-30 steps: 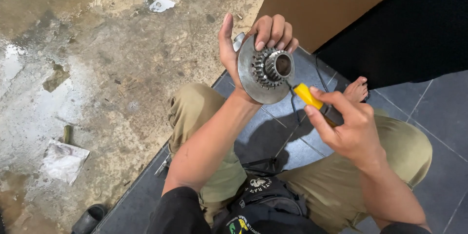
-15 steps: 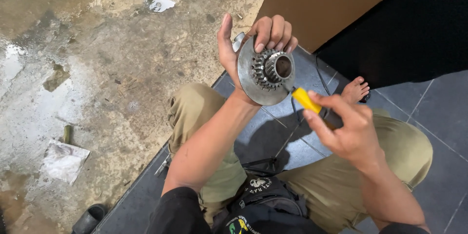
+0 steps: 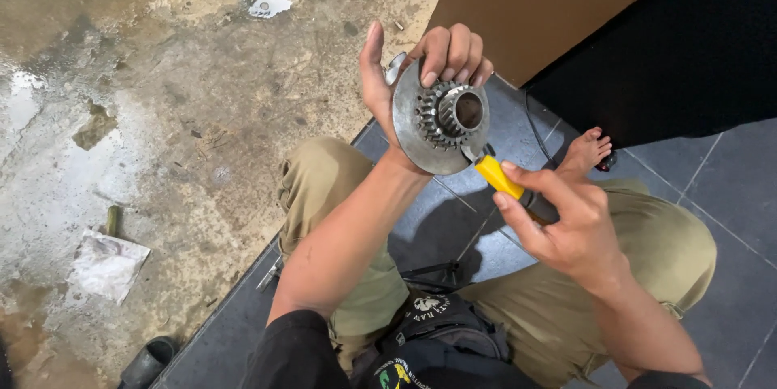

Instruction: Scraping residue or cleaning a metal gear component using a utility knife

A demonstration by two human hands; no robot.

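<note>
Here, upper centre of the frame: the left hand [image 3: 388,106] holds up a round steel disc with a toothed hub [image 3: 441,118], its fingers [image 3: 453,53] curled over the top rim and the thumb spread wide behind the left edge. The disc looks heavy, rigid and possibly greasy, so the rim is the surest hold; the gear teeth appear sharp and are best avoided. At centre right, the right hand [image 3: 571,231] is closed around a yellow-handled tool [image 3: 506,182], whose tip meets the disc's lower edge. Below lie khaki trousers [image 3: 340,187], dark floor tiles [image 3: 728,187] and, at left, stained concrete floor [image 3: 162,114].
</note>
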